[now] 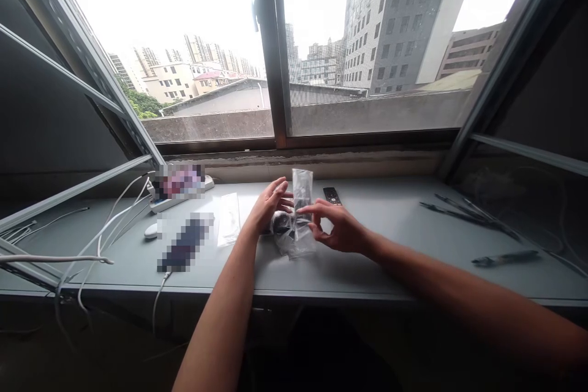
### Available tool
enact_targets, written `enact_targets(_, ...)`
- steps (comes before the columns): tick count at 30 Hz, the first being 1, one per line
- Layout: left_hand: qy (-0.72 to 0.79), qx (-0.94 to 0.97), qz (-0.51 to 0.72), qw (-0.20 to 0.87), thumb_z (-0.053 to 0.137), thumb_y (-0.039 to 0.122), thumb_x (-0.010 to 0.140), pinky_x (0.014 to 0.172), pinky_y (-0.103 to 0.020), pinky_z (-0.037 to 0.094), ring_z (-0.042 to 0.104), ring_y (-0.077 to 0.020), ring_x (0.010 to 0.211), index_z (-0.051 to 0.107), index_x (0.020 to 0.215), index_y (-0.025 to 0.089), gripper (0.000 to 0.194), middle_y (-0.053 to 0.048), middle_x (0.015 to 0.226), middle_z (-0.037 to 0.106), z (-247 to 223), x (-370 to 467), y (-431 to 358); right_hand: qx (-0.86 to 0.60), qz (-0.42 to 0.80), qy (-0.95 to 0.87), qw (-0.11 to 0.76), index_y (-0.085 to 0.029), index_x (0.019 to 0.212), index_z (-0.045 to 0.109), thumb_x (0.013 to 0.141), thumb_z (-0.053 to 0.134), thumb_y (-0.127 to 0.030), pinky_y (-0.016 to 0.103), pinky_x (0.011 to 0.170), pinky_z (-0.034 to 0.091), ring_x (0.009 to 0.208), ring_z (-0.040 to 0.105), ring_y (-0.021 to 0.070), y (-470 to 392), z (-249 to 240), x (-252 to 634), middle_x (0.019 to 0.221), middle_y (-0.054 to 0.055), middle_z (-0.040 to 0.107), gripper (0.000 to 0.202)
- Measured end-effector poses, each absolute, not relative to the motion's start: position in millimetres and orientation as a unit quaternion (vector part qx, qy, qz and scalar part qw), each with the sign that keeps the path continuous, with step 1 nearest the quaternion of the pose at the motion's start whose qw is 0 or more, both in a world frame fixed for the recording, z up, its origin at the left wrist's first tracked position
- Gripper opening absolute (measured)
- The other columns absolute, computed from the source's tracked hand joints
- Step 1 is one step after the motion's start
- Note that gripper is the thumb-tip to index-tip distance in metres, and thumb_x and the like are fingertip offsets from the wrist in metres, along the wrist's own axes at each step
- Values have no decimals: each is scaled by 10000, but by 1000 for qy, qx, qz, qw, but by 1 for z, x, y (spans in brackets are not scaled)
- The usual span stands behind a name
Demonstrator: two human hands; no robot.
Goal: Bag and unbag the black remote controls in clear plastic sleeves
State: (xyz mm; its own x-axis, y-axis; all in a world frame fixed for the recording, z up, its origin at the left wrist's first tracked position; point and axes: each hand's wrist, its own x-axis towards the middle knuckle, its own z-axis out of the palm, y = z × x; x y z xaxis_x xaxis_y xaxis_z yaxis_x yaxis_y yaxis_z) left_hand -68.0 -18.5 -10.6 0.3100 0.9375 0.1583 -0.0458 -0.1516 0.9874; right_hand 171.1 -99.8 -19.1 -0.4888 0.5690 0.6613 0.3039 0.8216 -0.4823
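- Both hands share one grip: the left hand (269, 205) steadies the near left side of a clear plastic bag (301, 214), fingers curled round it and what looks like a dark bundle inside, while the right hand (337, 229) pinches the bag's front between thumb and fingertips, the other fingers spread. Held from two sides like this, the bag stands upright just above the worktop instead of slumping.
- Worktop (390, 239): a long grey ledge under the window (275, 43), carrying everything; the bag sits mid-width, near the front half.
- Clear plastic bag: tall and crinkled, its top standing open or loose above the fingers. A dark thing lies low inside it, on the left; what it is I cannot tell.
- White cables (110, 220) trail across the far left and hang over the near edge, running from a power strip (184, 199) against the wall.
- Flat clear packet (228, 220): lies left of the hands, apart from them; it seems to hold something small and pale.
- Dark pens or thin tools (463, 211) lie at the far right, with one pen (505, 258) nearer.
- Small black remote (331, 196): just behind the right hand, not touched.
- White mouse (150, 231): left, beside the cables.
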Motion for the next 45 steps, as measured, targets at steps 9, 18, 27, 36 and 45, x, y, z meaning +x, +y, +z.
enact_targets(9, 400, 541, 512, 534, 898, 452, 855, 739, -338, 604, 784, -261, 899, 587, 1496, 117, 787, -155, 1061, 828, -9, -75, -14, -234, 250, -831, 438, -253, 1394, 681, 998, 683, -246, 430, 983, 603, 977, 687, 237, -109, -19, 161, 990, 62, 711, 396)
enact_targets(18, 348, 560, 504, 557, 933, 492, 812, 593, -237, 520, 729, -180, 806, 762, 1245, 140, 584, -175, 1221, 816, -7, -74, -17, -259, 721, -492, 413, -169, 1329, 685, 1071, 586, -647, 489, 970, 662, 1038, 817, 303, -99, -22, 150, 1240, 176, 794, 551)
enact_targets(27, 359, 540, 473, 596, 755, 554, 933, 633, -286, 568, 768, -234, 833, 731, 1358, 123, 605, -206, 1177, 822, -9, -76, -16, -249, 802, -456, 296, -77, 1052, 773, 963, 826, -391, 350, 798, 698, 821, 830, 237, -101, -23, 154, 1029, 179, 831, 331)
enact_targets(36, 345, 537, 460, 617, 771, 450, 950, 946, -408, 638, 778, -315, 1146, 762, 1287, 113, 477, -225, 1361, 767, -14, -75, -11, -285, 787, -467, 286, -135, 1091, 697, 906, 877, -507, 315, 578, 653, 658, 788, 223, -100, -24, 153, 899, 112, 817, 452)
enact_targets(45, 341, 536, 483, 602, 772, 538, 971, 996, -424, 600, 769, -327, 1170, 697, 1404, 132, 598, -206, 1270, 805, -7, -73, -19, -269, 791, -462, 298, -155, 1089, 620, 858, 934, -453, 291, 548, 640, 623, 748, 183, -102, -18, 154, 879, 53, 773, 490)
